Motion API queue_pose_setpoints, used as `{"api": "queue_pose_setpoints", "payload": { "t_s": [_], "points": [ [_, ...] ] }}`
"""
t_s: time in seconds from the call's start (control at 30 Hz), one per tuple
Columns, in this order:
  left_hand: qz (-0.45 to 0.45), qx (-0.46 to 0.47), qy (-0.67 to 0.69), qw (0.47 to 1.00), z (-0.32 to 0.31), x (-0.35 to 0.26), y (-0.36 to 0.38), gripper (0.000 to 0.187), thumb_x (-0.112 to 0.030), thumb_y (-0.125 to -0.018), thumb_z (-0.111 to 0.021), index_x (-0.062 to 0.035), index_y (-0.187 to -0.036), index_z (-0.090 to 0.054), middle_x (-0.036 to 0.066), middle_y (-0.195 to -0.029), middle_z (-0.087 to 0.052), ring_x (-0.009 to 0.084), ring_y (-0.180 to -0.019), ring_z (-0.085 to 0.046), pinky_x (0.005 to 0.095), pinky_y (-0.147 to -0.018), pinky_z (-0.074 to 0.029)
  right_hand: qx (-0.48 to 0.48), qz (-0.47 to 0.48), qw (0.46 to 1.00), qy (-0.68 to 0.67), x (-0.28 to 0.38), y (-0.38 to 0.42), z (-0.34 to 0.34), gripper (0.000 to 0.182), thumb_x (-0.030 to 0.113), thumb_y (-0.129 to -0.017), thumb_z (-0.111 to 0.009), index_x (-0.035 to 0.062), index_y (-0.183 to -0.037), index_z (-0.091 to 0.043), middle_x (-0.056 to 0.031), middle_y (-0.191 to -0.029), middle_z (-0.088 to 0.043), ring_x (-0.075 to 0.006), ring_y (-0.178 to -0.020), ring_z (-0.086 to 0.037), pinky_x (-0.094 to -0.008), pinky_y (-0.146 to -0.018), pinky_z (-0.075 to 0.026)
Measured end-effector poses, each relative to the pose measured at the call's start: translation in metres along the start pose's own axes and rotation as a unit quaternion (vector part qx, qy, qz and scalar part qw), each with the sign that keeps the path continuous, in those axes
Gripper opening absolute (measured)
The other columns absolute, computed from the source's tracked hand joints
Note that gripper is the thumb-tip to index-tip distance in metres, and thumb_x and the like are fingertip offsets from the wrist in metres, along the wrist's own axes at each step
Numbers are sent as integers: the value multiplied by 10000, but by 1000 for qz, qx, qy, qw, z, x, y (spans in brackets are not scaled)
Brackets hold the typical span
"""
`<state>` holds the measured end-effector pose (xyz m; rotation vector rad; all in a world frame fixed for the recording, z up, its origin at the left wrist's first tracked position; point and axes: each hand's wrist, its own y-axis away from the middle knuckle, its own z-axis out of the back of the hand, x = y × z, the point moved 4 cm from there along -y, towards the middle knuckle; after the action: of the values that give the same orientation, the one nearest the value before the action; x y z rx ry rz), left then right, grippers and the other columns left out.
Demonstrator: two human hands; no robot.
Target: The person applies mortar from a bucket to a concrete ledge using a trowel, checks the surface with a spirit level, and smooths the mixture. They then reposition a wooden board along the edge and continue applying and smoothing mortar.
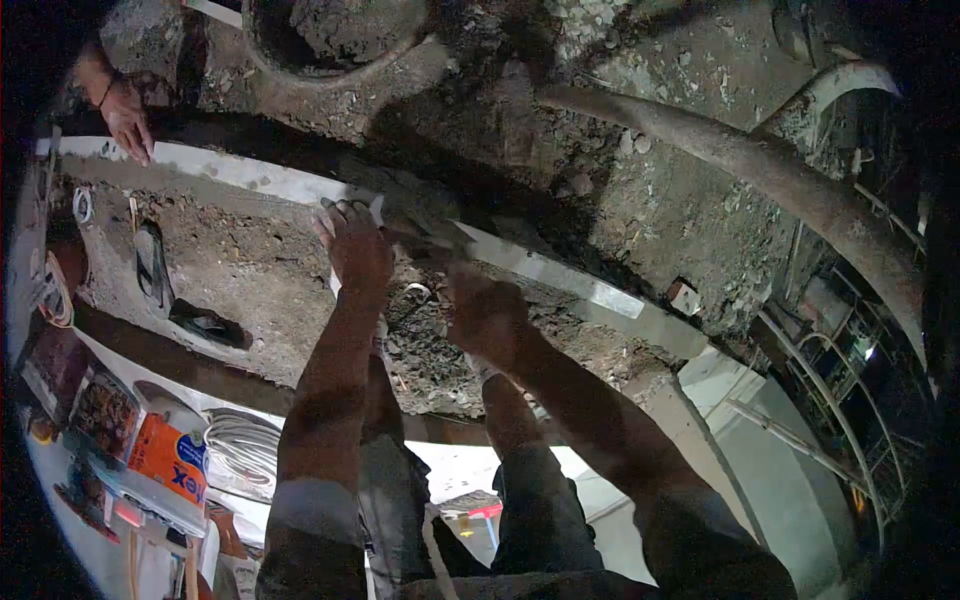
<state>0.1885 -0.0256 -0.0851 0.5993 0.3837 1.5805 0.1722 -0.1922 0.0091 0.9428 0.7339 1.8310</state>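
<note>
A long narrow wall edge runs across the ground, with a pale strip [250, 177] along its left part. My left hand [355, 245] rests at the right end of this strip, its fingers apart and bent over the edge. Wet grey mortar [415, 205] covers the edge between my hands. My right hand [487, 310] is closed in a fist just right of it, on what looks like a trowel [432, 241]; shadow hides much of the tool. A second pale length [550, 270] continues to the right.
Another person's hand [127, 118] touches the strip's left end. Sandals [155, 265] lie on the soil. A thick curved pipe [720, 145] crosses the upper right. Below left are an orange-and-blue bag [170, 460] and coiled cable [240, 447]. A metal frame [835, 390] stands right.
</note>
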Motion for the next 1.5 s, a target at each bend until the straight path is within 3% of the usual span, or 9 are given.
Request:
{"api": "queue_pose_setpoints", "payload": {
  "t_s": [0.27, 0.33, 0.7, 0.8, 0.93, 1.0, 1.1, 1.3, 1.5],
  "points": [
    [-8, 12, 7, 1000, 4, 1, 0, 576, -365, -821, -532, 13, -1245, -439, 192, -1291, -414, 347, -1270, -294, 562, -1052, -128, -92, -4, 982, -164, -83, 53, -4, 481, 185, -743, -570, -19, -1136, -380, -267, -858, -600, -386, -793, -617, -454, -696, -507],
    [-23, 53, 3, 998, 5, -3, -2, 582, -375, -815, -543, 9, -1241, -446, 190, -1282, -425, 344, -1264, -309, 559, -1054, -129, 9, -219, 959, -181, -115, 40, -31, 500, 202, -740, -590, -32, -1123, -369, -261, -826, -604, -410, -772, -612, -486, -682, -490],
    [44, 63, -58, 995, 9, -19, -13, 576, -347, -846, -514, 30, -1272, -430, 223, -1326, -392, 374, -1269, -313, 588, -1055, -100, 52, -377, 906, -189, -96, 11, -99, 504, 155, -756, -596, -54, -1179, -421, -261, -1120, -497, -391, -1051, -520, -444, -853, -463],
    [59, 52, -58, 995, 6, -22, -10, 536, -330, -847, -517, 28, -1243, -465, 220, -1310, -413, 363, -1259, -334, 594, -1053, -103, -131, -231, 960, -93, -83, 38, -142, 505, 152, -745, -608, -66, -1165, -430, -267, -1110, -492, -394, -1090, -489, -428, -869, -455],
    [49, 49, -54, 996, 12, -20, -12, 410, -294, -837, -540, 4, -1117, -580, 207, -1260, -473, 343, -1239, -367, 596, -1056, -90, -26, -248, 965, -87, -65, 76, -156, 544, 185, -757, -611, -93, -1181, -415, -289, -1143, -466, -399, -1116, -463, -427, -883, -443],
    [43, 74, -90, 992, -14, -12, -23, 420, -345, -871, -479, -34, -1141, -566, 180, -1286, -450, 324, -1255, -348, 612, -1035, -130, -263, -151, 953, -29, -52, 101, -158, 472, 291, -831, -523, -16, -1179, -437, -255, -1023, -542, -386, -931, -576, -475, -760, -478],
    [38, 115, -57, 991, -6, -15, -16, 351, -339, -877, -469, -84, -1072, -611, 155, -1246, -488, 328, -1239, -361, 618, -1034, -111, 27, -244, 945, -215, -44, 139, -127, 528, 380, -835, -512, -37, -1152, -447, -267, -1028, -535, -397, -954, -567, -480, -781, -471],
    [44, 51, -36, 997, 5, -18, -9, 284, -312, -856, -503, -120, -977, -674, 143, -1180, -553, 352, -1252, -344, 615, -1054, -17, -113, -211, 934, -264, -100, 149, -70, 555, 377, -818, -582, -63, -1137, -470, -289, -1090, -511, -444, -987, -527, -501, -868, -414],
    [18, 73, -204, 976, -26, -17, -20, 341, -356, -873, -482, -132, -1075, -642, 158, -1322, -427, 342, -1326, -221, 622, -1051, -22, -13, -322, 878, -354, -197, 118, -35, 478, 378, -843, -554, -53, -1034, -475, -253, -944, -597, -398, -876, -594, -429, -721, -485]
  ]
}}
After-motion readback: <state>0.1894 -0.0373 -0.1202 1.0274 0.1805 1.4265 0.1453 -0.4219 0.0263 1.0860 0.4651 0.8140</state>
